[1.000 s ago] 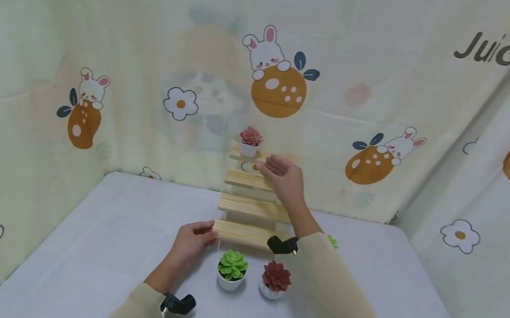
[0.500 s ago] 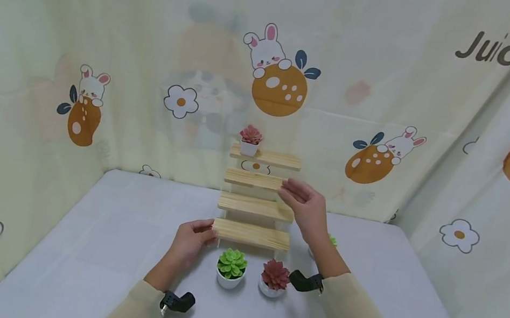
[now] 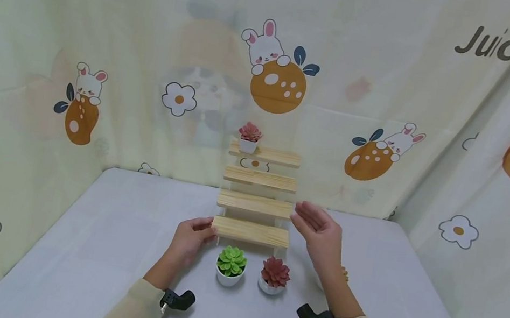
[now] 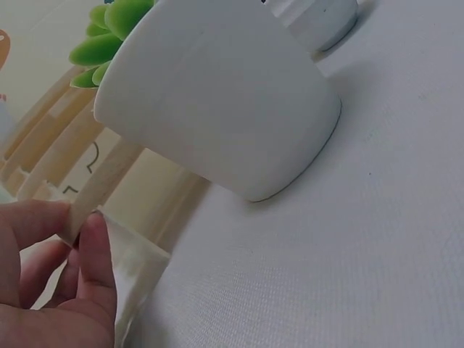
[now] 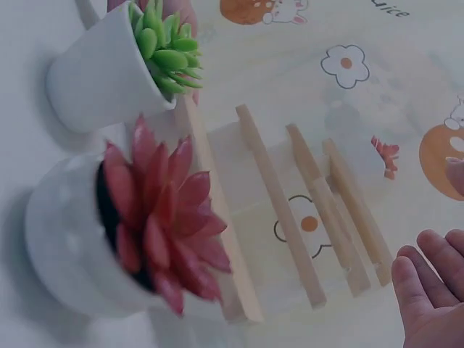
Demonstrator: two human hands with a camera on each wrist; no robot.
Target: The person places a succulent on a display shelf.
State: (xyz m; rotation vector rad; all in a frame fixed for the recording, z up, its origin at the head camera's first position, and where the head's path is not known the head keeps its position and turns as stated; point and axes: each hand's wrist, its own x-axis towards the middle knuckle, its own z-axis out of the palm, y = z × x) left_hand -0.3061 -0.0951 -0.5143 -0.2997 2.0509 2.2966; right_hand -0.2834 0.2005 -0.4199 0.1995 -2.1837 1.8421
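Note:
A tiered wooden display shelf (image 3: 255, 204) with clear side supports stands at the back of the table. My left hand (image 3: 187, 241) pinches the left end of its lowest board (image 4: 101, 181) between thumb and fingers. My right hand (image 3: 321, 240) holds nothing, its fingers extended, just right of the lower boards. A small pink succulent (image 3: 250, 136) in a white pot sits at the left of the top board. In front of the shelf stand a green succulent (image 3: 231, 265) and a dark red succulent (image 3: 274, 276), each in a white pot.
Behind my right forearm another potted plant with yellow-orange tips (image 3: 344, 273) is mostly hidden. A printed curtain (image 3: 153, 47) hangs close behind the shelf and along the right. White cloth covers the table (image 3: 116, 237).
My right hand has drawn back from near the top board, moving down and to the right. My left hand keeps its place on the lowest board.

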